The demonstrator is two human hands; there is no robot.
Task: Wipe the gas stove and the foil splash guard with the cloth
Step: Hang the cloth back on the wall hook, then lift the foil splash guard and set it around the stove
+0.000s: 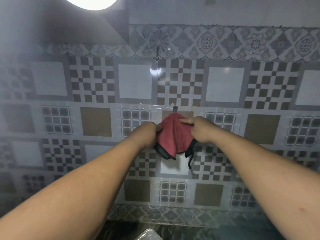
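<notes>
1. Main source: round lamp [90, 1] at top edge, blown out to pure white.
2. Haze spreads from it over the left side, washing out contrast.
3. Specular glare spot [154, 71] on the glossy tiled wall [225, 84].
4. Overall soft focus, left tiles blurriest.
5. Wide-angle bending at edges; bottom corners go dark.

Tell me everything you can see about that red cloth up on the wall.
The red cloth looks like soft, slightly fuzzy fabric with black edging and a thin black strand dangling at its lower right. Its top meets a small dark hook on the patterned tile wall, and it drapes down in folds, gathered to a point below. The left hand pinches its left edge, and the right hand holds its right side, fingers laid across the upper part.
</notes>
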